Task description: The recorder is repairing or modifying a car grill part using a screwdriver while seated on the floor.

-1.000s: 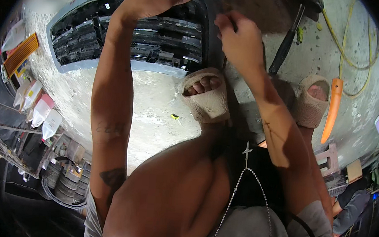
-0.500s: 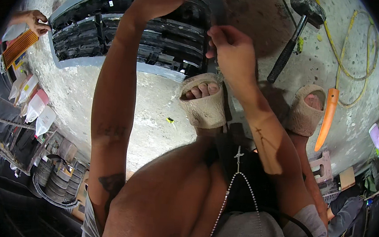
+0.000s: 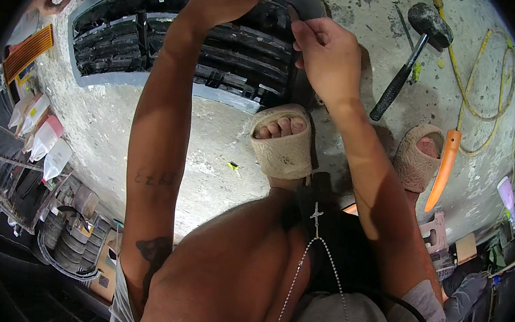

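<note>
A black slatted vehicle grille with a grey rim lies on the concrete floor before me. Over its upper right part, my left hand curls round something dark, mostly cut off by the picture's top edge. Beside the right end of the grille, my right hand is closed in a pinch, thumb against forefinger. A thin, narrow sliver shows at its fingertips, too small to name. Another person's hand hovers off the grille's left end, fingers curled.
Right of the grille lies a black-handled mallet. A yellow hose coils beyond it, with an orange curved handle nearby. My sandalled foot stands close to the grille. Plastic bottles and an orange slatted piece line the left.
The view has shifted slightly, moving the scene a little right and down. The other person's hand has come away from the grille's left end. My right hand stays pinched near the right end.
</note>
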### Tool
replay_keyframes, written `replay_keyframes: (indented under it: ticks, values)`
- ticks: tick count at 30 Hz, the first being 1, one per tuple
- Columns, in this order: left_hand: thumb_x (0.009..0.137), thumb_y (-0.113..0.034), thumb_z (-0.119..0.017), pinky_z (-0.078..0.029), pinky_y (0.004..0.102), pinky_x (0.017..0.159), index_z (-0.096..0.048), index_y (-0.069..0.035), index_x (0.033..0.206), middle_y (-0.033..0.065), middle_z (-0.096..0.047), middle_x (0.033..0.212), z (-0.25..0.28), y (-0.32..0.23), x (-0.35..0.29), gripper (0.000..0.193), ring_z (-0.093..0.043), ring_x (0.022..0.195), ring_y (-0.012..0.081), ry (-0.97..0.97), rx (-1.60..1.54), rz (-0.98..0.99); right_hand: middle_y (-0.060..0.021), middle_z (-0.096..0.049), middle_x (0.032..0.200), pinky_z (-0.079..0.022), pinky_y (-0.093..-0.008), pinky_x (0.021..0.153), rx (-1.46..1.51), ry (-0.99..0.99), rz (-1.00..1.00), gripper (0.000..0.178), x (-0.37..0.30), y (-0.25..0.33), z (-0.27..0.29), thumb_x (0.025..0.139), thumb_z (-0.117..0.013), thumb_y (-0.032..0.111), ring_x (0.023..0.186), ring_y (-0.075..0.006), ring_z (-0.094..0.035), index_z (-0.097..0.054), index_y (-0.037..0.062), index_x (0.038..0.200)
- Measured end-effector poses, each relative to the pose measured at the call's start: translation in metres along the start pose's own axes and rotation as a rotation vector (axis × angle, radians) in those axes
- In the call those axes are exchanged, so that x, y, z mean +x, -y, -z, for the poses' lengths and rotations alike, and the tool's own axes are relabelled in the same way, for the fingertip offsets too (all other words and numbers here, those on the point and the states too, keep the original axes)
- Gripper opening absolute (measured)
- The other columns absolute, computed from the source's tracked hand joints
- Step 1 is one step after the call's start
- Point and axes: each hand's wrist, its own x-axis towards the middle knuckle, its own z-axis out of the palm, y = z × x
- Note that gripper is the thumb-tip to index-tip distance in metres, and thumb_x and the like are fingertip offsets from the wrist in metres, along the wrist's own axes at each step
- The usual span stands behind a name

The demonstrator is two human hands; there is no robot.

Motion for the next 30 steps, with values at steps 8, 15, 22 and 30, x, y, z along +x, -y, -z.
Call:
replay_keyframes:
  ticks: [8,15,22,30]
  values:
    - [0.094,-0.009,-0.061,-0.026,0.0414,0.114,-0.066,-0.011,0.128,0.0118,-0.068,0.124,-0.004,0.009,0.001,0.035,-0.051,0.126,0.0301,-0.082,-0.104,-0.070,-0.0062,-0.069,0.076,-0.048,-0.0238,0.053,-0.113,-0.068,0.087,0.029,0.012,-0.010,-0.010,0.097,-0.068,0.025,0.057,-0.0101,-0.061,-0.069,-0.0042,0.097]
    - [0.082,-0.020,-0.079,-0.020,0.0488,0.116,-0.064,-0.012,0.127,0.0101,-0.069,0.111,0.008,-0.004,0.001,0.048,-0.051,0.124,0.0306,0.039,0.021,-0.110,-0.0084,-0.067,0.072,-0.047,-0.0276,0.051,0.210,-0.065,-0.213,0.026,0.005,0.018,-0.022,0.094,-0.067,0.021,0.053,-0.0138,-0.060,-0.069,-0.0049,0.095]
    - [0.073,-0.024,-0.087,-0.021,0.0505,0.113,-0.065,-0.014,0.110,0.0068,-0.067,0.107,0.008,-0.017,0.012,0.044,-0.053,0.115,0.0298,0.102,-0.033,0.067,-0.0167,-0.070,0.071,-0.054,-0.0391,0.060,-0.039,-0.163,-0.054,0.024,0.019,0.002,-0.024,0.090,-0.067,0.022,0.060,-0.0306,-0.068,-0.071,-0.0015,0.089]
    - [0.078,-0.021,-0.084,-0.019,0.0547,0.113,-0.065,-0.017,0.113,0.0069,-0.067,0.111,0.000,-0.020,0.006,0.040,-0.056,0.113,0.0316,0.025,0.051,0.037,-0.0132,-0.071,0.076,-0.053,-0.0357,0.066,-0.437,-0.240,0.309,0.023,0.010,-0.007,0.001,0.094,-0.069,0.029,0.069,-0.0238,-0.071,-0.072,0.0066,0.098]
